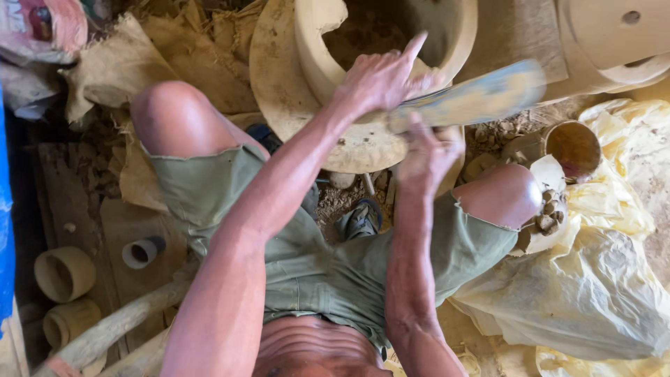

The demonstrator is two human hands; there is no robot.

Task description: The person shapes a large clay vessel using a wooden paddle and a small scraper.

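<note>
Right hand (427,150) clenched on flat blade (474,98); left hand (380,77), fingers loose, steadies clay pot (314,49) rim. Risk: blade gouges soft wall, or slips onto left fingers.

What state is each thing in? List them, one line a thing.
Clay pot: upright on a round board, mouth open, unfired.
Flat paddle: blurred, against the pot wall.
Right hand: gripping the paddle's handle.
Left hand: resting on the pot rim, forefinger raised.
Small bowl: upright, open.
Clay rings: standing on the floor, hollow.
Yellow plastic sheet: crumpled.
</note>
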